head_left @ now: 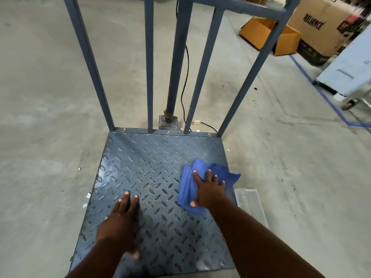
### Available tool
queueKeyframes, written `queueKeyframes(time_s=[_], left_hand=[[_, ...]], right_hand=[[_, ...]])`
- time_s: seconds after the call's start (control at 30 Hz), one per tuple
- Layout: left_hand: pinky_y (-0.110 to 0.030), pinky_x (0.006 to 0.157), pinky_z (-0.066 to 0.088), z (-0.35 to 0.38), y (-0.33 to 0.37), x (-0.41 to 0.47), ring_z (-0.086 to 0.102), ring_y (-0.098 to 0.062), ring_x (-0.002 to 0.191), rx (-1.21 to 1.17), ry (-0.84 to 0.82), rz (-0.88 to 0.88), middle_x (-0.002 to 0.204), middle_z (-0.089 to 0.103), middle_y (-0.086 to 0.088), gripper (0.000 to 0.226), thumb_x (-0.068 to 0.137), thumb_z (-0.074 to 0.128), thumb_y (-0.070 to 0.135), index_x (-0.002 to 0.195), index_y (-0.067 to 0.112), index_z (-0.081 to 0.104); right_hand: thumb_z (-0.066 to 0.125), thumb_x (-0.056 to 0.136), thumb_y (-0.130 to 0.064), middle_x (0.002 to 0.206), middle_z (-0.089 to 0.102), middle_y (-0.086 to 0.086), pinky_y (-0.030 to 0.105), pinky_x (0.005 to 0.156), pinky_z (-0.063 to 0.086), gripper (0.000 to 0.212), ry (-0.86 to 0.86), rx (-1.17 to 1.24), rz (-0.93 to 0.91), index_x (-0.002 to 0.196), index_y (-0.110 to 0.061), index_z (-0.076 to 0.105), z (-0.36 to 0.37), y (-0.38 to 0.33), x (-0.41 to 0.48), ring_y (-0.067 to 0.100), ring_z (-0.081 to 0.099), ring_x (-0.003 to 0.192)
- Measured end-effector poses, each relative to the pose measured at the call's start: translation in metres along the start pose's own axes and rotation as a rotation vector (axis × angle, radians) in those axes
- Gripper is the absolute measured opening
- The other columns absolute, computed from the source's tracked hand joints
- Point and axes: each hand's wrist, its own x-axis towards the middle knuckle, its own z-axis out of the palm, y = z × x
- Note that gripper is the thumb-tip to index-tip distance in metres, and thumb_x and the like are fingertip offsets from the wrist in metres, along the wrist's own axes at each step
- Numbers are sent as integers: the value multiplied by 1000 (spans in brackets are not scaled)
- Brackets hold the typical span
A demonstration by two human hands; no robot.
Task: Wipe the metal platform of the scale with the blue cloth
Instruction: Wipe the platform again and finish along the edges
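The scale's metal platform is a blue-grey tread plate lying flat on the concrete floor. A crumpled blue cloth lies on its right side, near the right edge. My right hand presses flat on the cloth with fingers spread. My left hand rests flat on the bare plate at the lower left, fingers straight and pointing away from me.
Blue upright rails and a central post rise from the platform's far edge, with a black cable behind. A clear plastic piece lies right of the platform. Cardboard boxes and a wheeled white cabinet stand far right.
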Motion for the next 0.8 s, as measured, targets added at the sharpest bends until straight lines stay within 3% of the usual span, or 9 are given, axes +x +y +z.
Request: queueKeyframes(time_s=[0.1, 0.27, 0.37, 0.53, 0.7, 0.8], left_hand=[[-44, 121, 47, 3, 0, 1, -9, -20, 169, 25, 8, 16, 175, -36, 4, 165, 65, 102, 47, 168, 31, -26], [-41, 116, 50, 3, 2, 0, -6, -15, 169, 39, 41, 55, 176, -34, 4, 155, 71, 95, 55, 170, 31, -22], [-40, 113, 53, 3, 1, 1, -6, -14, 169, 64, 42, 50, 175, -35, 7, 149, 74, 91, 57, 170, 34, -20], [-44, 118, 49, -2, 0, 1, -8, -16, 169, 3, 6, 15, 174, -37, 8, 164, 64, 102, 48, 169, 36, -23], [-45, 119, 48, -4, 0, 0, -9, -18, 169, 2, -9, 5, 175, -36, 5, 162, 67, 101, 48, 169, 32, -23], [-45, 119, 48, -3, -1, 0, -11, -18, 168, 15, -31, -1, 170, -42, 7, 162, 67, 101, 48, 169, 32, -24]], right_hand=[[77, 82, -62, 167, -14, 29, 62, 123, 11, 123, 3, 53, -78, 163, -35, -11, -4, -35, 8, 52, -1, 155], [80, 80, -57, 172, -16, 6, 54, 126, 4, 114, 80, 113, -437, 163, -42, 3, 3, -96, 15, 34, -9, 159], [76, 81, -61, 173, -12, 0, 54, 126, 7, 112, 115, 119, -360, 163, -43, 3, -5, -80, 32, 30, -4, 160], [73, 83, -63, 172, -12, 9, 59, 124, 13, 113, 100, 213, -135, 163, -41, -3, -23, -59, 52, 38, -2, 159], [75, 82, -63, 172, -17, 2, 57, 127, 7, 113, 52, 58, -423, 162, -45, -3, -13, -108, 39, 32, -9, 159], [75, 81, -64, 172, -15, -2, 56, 127, 9, 112, 59, 70, -404, 161, -47, -2, -17, -98, 44, 30, -7, 160]])
